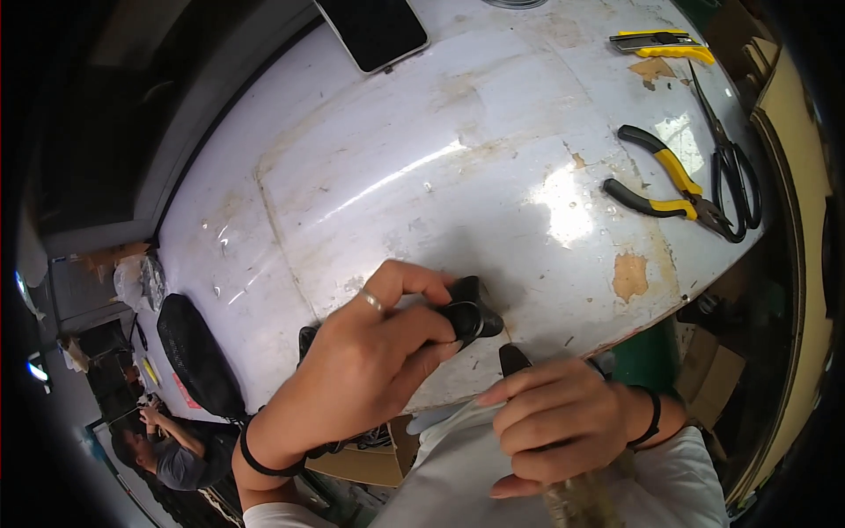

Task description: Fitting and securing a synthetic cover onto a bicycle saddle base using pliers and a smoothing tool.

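Left hand (370,361) at near edge of white counter (396,176), grip clamped on small black part (471,315) resting on counter. Just right, right hand (563,422) fisted round tool handle (581,502), dark tip (512,359) near part. Far left: black phone (374,31). Right: yellow pliers (673,185), black scissors (731,167); far right, yellow utility knife (660,42).

Both forearms are seen entering from the lower edge of the frame. The left hand (374,352) is held at lower centre, a ring on one finger, fingers pinched together. The right hand (563,422) is clenched in a fist at lower right.
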